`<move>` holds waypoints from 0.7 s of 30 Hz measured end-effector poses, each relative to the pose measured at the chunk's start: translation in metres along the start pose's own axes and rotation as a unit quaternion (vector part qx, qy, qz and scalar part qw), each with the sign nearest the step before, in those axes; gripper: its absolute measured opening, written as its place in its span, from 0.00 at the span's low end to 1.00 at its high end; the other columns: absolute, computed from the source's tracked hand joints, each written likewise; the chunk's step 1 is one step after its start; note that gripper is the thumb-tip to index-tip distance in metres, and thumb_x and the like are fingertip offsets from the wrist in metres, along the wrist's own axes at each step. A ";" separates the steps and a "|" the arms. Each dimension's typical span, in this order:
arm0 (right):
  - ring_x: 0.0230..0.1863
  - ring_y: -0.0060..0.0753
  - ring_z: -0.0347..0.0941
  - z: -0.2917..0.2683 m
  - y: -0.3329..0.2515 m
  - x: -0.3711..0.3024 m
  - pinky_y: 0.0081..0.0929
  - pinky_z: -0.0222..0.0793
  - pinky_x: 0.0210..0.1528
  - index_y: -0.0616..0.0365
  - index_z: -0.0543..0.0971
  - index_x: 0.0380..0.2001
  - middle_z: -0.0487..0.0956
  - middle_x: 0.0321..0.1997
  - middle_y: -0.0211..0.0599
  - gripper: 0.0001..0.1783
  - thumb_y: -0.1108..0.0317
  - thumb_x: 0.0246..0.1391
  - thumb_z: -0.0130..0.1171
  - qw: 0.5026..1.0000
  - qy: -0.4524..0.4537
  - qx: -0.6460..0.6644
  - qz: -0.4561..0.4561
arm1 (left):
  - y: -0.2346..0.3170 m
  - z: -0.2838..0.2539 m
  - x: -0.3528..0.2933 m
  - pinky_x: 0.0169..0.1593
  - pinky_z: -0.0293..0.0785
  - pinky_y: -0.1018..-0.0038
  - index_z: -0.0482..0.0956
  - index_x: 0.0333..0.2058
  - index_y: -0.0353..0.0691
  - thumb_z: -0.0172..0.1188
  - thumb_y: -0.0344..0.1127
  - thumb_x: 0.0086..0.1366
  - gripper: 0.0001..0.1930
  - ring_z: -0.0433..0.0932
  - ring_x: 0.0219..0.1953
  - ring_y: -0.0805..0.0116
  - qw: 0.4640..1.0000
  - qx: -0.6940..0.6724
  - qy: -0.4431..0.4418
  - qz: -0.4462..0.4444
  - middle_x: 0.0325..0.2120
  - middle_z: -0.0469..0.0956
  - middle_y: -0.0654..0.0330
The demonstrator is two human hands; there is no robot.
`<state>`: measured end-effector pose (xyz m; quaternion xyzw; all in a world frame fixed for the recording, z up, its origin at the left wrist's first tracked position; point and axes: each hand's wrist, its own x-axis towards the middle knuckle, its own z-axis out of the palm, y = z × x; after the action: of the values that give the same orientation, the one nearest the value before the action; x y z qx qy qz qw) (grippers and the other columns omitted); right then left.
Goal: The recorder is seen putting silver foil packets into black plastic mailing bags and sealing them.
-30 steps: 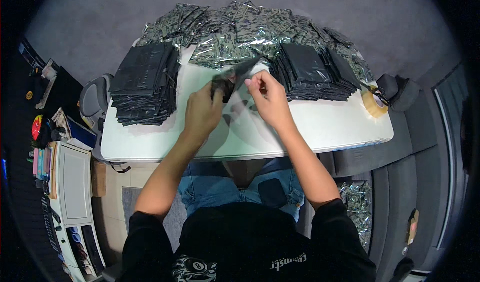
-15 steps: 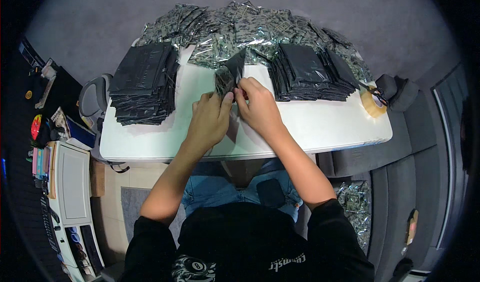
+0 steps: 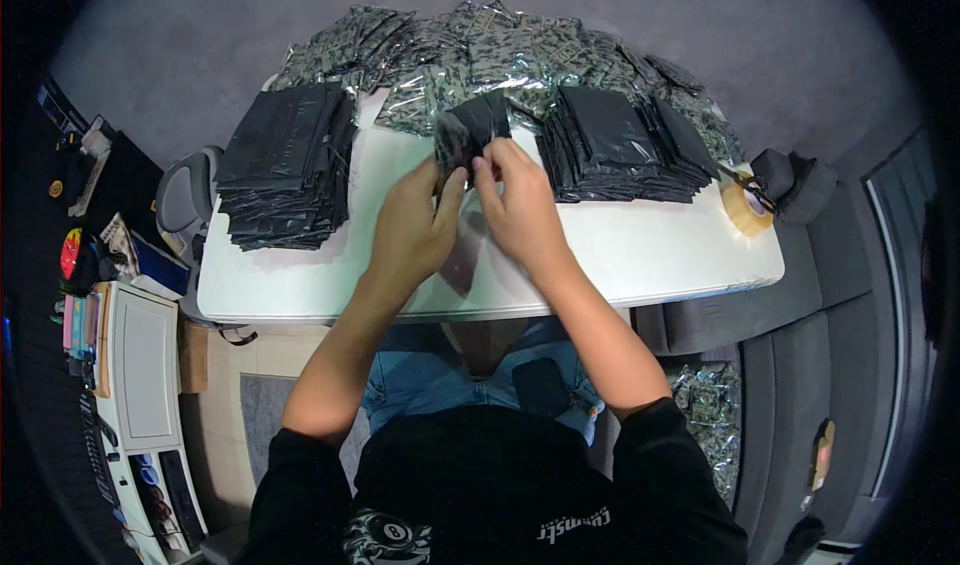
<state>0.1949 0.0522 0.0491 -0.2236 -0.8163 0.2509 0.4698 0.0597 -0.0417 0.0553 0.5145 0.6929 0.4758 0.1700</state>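
Note:
Over the middle of the white table, both hands hold a black plastic mailing bag by its near edge. My left hand pinches its left side, thumb in front. The fingers of my right hand are closed on the right side. The bag stands up from the hands with its two sides spread apart; the left part looks blurred. To the left rises a tall stack of black plastic bags. Another stack of black bags lies to the right of my right hand.
Clear-wrapped camouflage packets heap along the table's far edge. A tape roll with a black-handled tool on it sits at the right end. More wrapped packets lie low beside the grey sofa. A white cabinet stands at left.
The bag has been spread wider and its top has swung to the right. My left hand has shifted slightly up and right, and the right hand has risen a little.

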 end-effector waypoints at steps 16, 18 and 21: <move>0.27 0.19 0.65 -0.035 0.010 0.040 0.31 0.64 0.31 0.64 0.80 0.36 0.73 0.23 0.32 0.12 0.66 0.73 0.60 0.987 -0.120 0.007 0.108 | 0.010 -0.041 0.071 0.33 0.71 0.67 0.83 0.33 0.30 0.61 0.39 0.76 0.16 0.74 0.26 0.71 0.987 0.057 -0.119 0.087 0.24 0.79 0.59; 0.26 0.27 0.67 -0.039 0.019 0.050 0.35 0.66 0.32 0.65 0.78 0.34 0.74 0.23 0.37 0.13 0.66 0.70 0.60 0.984 -0.110 0.065 0.125 | 0.014 -0.040 0.080 0.31 0.64 0.74 0.81 0.31 0.33 0.61 0.38 0.78 0.16 0.68 0.26 0.79 0.984 -0.007 -0.127 0.124 0.22 0.73 0.71; 0.26 0.30 0.69 -0.041 0.024 0.056 0.37 0.68 0.33 0.66 0.77 0.31 0.75 0.23 0.39 0.13 0.66 0.67 0.59 0.974 -0.118 0.138 0.137 | 0.014 -0.033 0.085 0.30 0.63 0.74 0.81 0.31 0.33 0.63 0.39 0.78 0.16 0.67 0.26 0.80 0.989 -0.028 -0.141 0.041 0.21 0.72 0.72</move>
<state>0.2077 0.1127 0.0889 -0.2353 -0.7848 0.4480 0.3579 0.0081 0.0167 0.1044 0.5994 0.6266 0.4242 0.2611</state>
